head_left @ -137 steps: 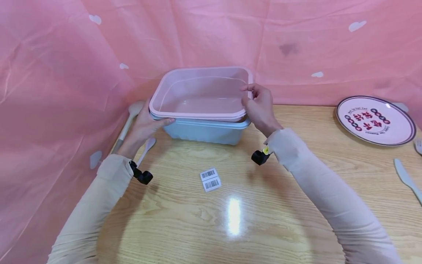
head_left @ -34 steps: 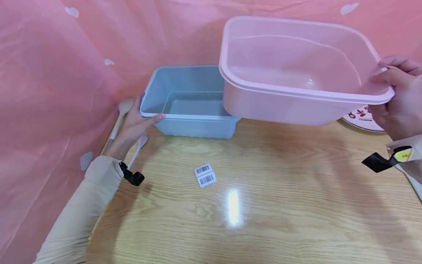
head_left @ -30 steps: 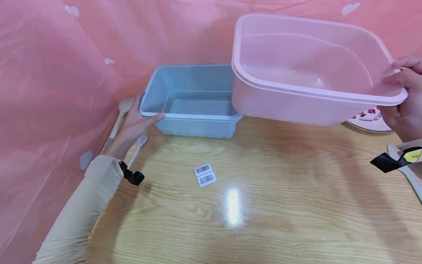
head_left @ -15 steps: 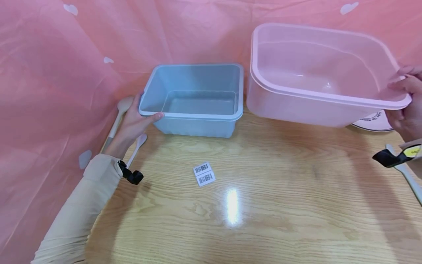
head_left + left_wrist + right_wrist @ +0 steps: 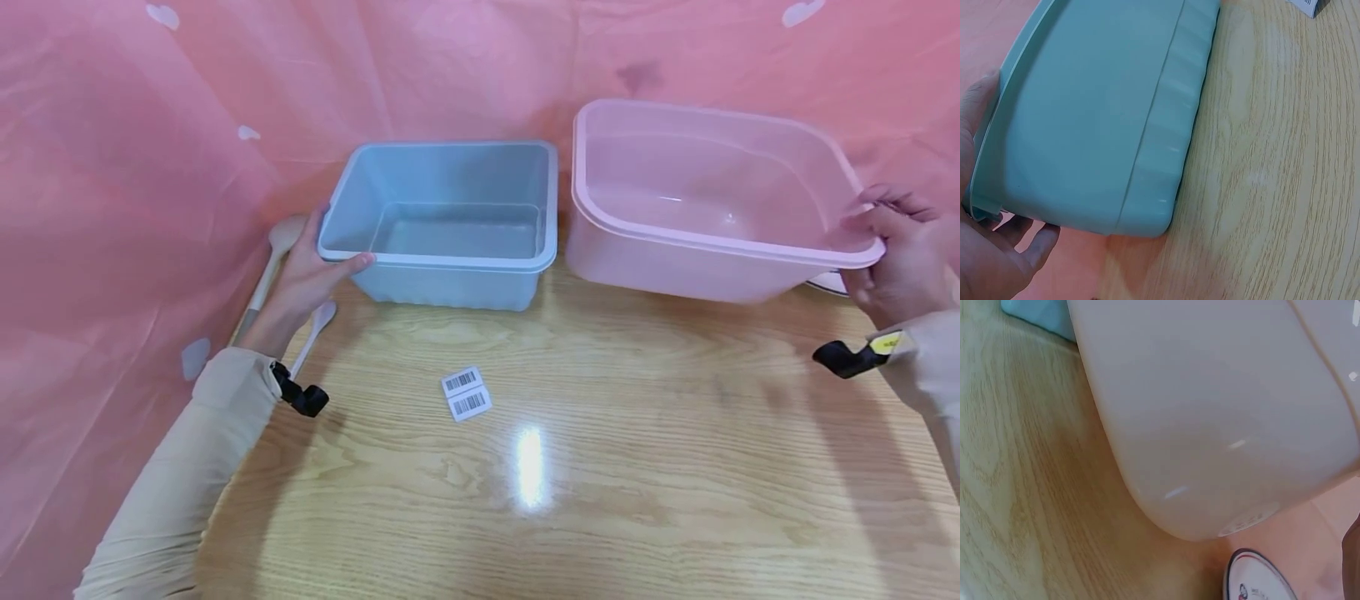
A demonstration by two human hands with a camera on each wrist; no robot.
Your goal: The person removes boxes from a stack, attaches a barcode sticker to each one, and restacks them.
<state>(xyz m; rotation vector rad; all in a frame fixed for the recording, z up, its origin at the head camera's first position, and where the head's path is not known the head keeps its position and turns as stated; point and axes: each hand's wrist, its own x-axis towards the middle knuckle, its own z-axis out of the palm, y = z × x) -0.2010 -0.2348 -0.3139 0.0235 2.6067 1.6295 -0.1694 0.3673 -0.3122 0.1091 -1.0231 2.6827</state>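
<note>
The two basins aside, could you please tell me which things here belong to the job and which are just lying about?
In hand:
pink basin, gripped at its rim by the right hand
blue basin, held at its corner by the left hand

Lying about:
barcode label
wooden spoon
small white spoon
plate

Pink tub (image 5: 712,200): smooth translucent plastic, slight sheen. Blue tub (image 5: 450,217): smooth matt plastic. Bench (image 5: 600,467): glossy varnished wood grain. Backdrop (image 5: 150,125): thin creased pink sheet.
</note>
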